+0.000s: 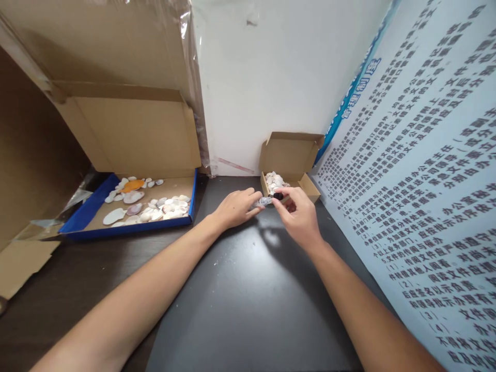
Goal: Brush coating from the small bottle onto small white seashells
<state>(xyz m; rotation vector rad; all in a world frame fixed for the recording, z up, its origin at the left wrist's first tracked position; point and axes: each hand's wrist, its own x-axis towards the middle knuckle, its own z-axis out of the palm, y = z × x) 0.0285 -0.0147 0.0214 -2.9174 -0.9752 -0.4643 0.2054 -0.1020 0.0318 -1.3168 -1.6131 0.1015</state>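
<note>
A small clear bottle (264,201) with a black cap (278,196) lies sideways between my two hands, above the dark grey board (248,289). My left hand (237,207) is closed around the bottle's clear body. The fingers of my right hand (297,214) pinch the black cap end. Just behind my hands, a small open cardboard box (292,150) holds white shells (275,181); my right hand hides part of it. At the left, a blue-edged box (155,226) with its lid raised contains white and pinkish shells (170,207) and an orange one (133,186).
A blue-white panel with printed characters (418,181) slants along the right side. Behind stands a white panel (263,82). Large cardboard (34,134) and clear plastic wrap rise at the left. Dark wood tabletop (77,279) shows at the lower left.
</note>
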